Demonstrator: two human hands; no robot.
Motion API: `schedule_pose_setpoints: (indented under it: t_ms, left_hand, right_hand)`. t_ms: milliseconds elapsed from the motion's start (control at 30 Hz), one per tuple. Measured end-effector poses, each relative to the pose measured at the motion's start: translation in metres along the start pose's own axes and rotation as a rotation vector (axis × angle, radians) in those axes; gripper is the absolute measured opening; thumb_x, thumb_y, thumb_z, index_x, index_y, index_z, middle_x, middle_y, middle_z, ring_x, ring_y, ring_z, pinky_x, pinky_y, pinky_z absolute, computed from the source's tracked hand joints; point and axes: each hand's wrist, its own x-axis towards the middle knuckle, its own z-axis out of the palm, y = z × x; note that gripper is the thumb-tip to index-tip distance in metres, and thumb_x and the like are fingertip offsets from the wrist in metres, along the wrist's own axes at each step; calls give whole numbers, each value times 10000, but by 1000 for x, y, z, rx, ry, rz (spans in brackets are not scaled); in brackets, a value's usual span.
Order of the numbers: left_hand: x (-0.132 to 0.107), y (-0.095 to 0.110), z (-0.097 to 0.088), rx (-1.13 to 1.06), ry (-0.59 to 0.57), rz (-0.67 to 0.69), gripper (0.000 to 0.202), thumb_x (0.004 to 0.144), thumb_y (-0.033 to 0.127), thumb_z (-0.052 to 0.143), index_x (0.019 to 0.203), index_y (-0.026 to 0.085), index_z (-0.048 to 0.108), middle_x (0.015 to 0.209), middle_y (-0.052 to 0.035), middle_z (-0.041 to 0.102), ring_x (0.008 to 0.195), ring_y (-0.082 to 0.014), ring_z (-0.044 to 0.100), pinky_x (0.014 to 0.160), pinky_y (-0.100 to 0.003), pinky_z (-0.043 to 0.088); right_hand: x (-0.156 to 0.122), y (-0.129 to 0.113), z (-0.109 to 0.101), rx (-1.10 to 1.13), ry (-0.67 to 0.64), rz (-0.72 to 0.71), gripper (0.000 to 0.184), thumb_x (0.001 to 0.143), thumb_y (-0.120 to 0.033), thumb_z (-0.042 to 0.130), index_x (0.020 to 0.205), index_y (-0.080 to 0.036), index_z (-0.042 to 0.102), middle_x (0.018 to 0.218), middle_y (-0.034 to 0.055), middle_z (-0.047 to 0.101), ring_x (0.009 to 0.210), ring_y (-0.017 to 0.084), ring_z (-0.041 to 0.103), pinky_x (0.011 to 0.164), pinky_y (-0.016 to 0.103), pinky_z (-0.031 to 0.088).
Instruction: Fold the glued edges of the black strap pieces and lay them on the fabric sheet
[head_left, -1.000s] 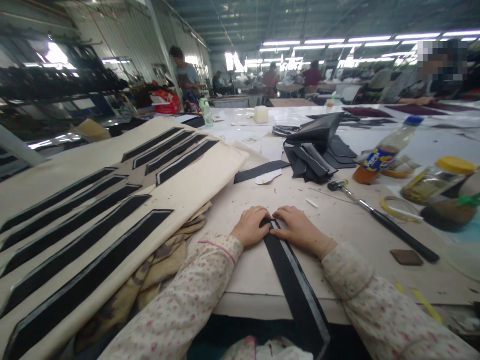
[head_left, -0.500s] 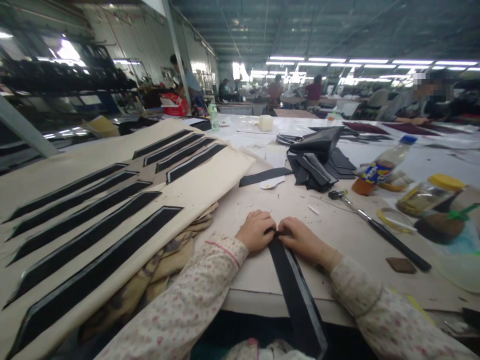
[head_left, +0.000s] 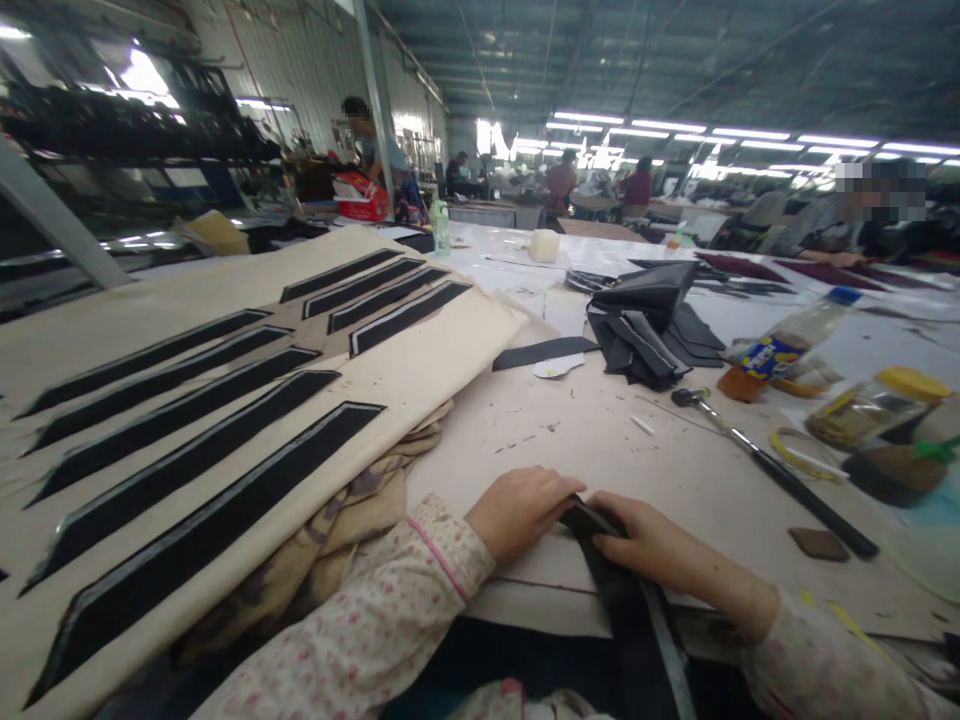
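Note:
A long black strip [head_left: 628, 600] with a pale line along one edge runs from the table edge down toward my lap. My right hand [head_left: 649, 535] pinches its upper end, thumb below and fingers above. At the same end my left hand [head_left: 525, 510] has its fingers closed on the strip's tip; the fingertips are partly hidden. To the left, several similar black strips [head_left: 225, 530] with pale glossy edges lie in rows on a cream sheet [head_left: 427, 370]. One more dark strip [head_left: 544, 352] lies farther back on the table beside a white scrap [head_left: 559, 367].
A stack of black pieces [head_left: 652, 330] sits at the back. On the right are a hammer [head_left: 780, 470], a bottle [head_left: 787, 345], a yellow-lidded jar [head_left: 877, 405], a tape ring [head_left: 802, 450] and a brown square [head_left: 817, 543]. Crumpled cloth [head_left: 360, 520] lies under the sheet's edge. Co-workers sit beyond.
Both hands have come nearer to me with the strip's end, which is now raised off the table and bent. The view has shifted slightly.

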Motion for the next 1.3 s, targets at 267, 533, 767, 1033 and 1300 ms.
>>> schedule_pose_setpoints:
  t_ms: [267,533,767,1033,1300]
  left_hand:
    - [-27,-44,-30,-656,-194,-512,224,800,249,517,986,160,604,725,13,565,652,-115,524,609,-230,425]
    - [-47,-70,-55,-975,-240,-762,495,716,291,631,1168,131,508,941,-62,601,697,-110,545,566,-214,416]
    - [-29,-58,-32,-350,-155,-598,377,712,154,541,1080,159,620,835,-20,602,747,-144,555,701,-242,435]
    - [-31,-64,-29,-143,-64,-439,203,731,187,591,925,174,652,846,-18,575,802,-153,557,726,-240,432]
    - [-37,-65,-27,-167,-2,-387,149,756,181,617,902,157,631,844,-21,552,810,-146,540,736,-243,427]
  right_hand:
    - [30,-24,-33,-331,-162,51,399,663,-165,492,1051,-174,581,997,94,638,876,229,583,790,347,434]
    - [47,-21,-35,-326,-243,49,465,651,-167,506,1113,-161,561,1079,110,617,938,231,574,844,345,429]
    - [55,-13,-26,-248,-149,-67,499,691,-179,528,1189,-164,528,1155,92,587,1005,214,553,904,334,411]
    - [83,-29,19,-256,144,-347,275,801,-180,526,1054,-148,626,969,94,608,914,195,542,846,340,426]
    - [82,-22,37,-220,295,-378,177,796,-149,554,956,-160,627,935,71,610,930,186,520,854,343,415]
